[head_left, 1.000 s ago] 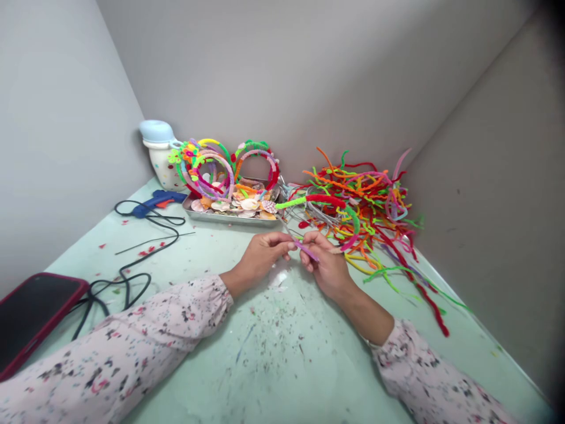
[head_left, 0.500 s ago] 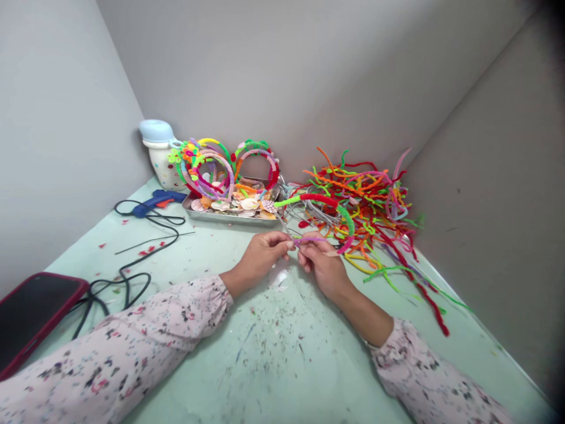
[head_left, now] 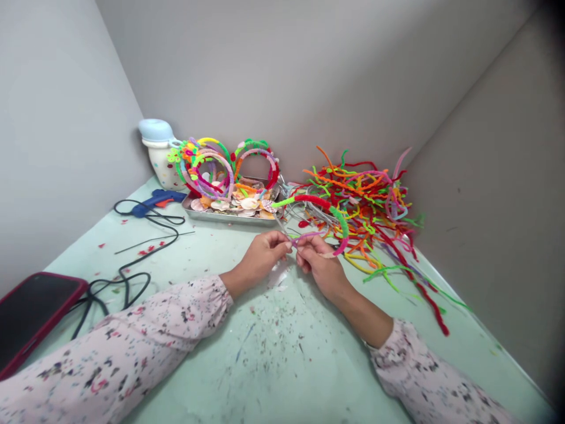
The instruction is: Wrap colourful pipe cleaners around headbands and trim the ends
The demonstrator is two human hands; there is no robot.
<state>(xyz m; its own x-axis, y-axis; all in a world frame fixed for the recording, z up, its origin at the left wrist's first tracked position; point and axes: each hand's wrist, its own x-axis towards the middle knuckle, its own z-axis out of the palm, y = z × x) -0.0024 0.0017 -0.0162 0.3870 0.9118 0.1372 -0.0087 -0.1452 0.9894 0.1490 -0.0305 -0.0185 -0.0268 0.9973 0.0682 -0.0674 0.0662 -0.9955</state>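
Observation:
A headband (head_left: 342, 222) wrapped in light green, red, green and pink pipe cleaner curves up from my hands. A speckled ornament (head_left: 267, 205) sits at its far end. My left hand (head_left: 263, 257) is closed, thumb and finger pinching the band where purple pipe cleaner (head_left: 300, 239) goes round it. Close beside it, my right hand (head_left: 322, 265) is closed on the band's pale pink part and the purple pipe cleaner, whose loose length lies over the fingers. A thin grey strip runs from the pinch toward the ornament. The fingertips partly hide the wrapping.
Behind my hands stands a metal tray (head_left: 233, 218) of shells, with finished headbands (head_left: 212, 174) on it. Pipe cleaners (head_left: 362, 188) are heaped at right. To the left lie a blue glue gun (head_left: 154, 201), its black cord (head_left: 170, 241) and a phone (head_left: 35, 318). A lidded cup (head_left: 161, 156) stands behind.
The headband's curved part has shifted slightly left and tilted, and my right hand has moved a little with it. The purple pipe cleaner has moved slightly. My left hand is almost unmoved.

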